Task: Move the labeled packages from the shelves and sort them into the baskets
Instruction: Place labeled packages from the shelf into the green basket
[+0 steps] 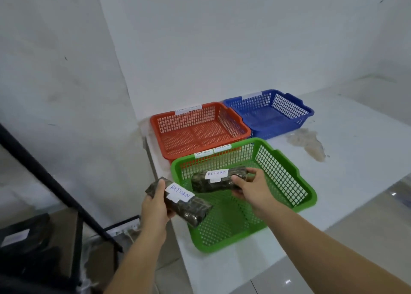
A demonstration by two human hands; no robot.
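Observation:
Two dark wrapped packages carry white labels reading RETURN. My left hand (155, 207) grips one package (189, 207) over the green basket's near left rim. My right hand (251, 189) holds the other package (213, 181) above the inside of the green basket (287, 173). A white tag on that basket's far rim reads RETURN. Behind it stand an orange basket (200, 131) and a blue basket (269, 115), each holding nothing and each with a white tag on its far rim.
The baskets sit on a white table (355, 151) against a white wall, with a brownish stain (309, 142) to the right of the green basket. A black metal shelf frame (55, 182) with dark packages (24, 236) stands at the lower left.

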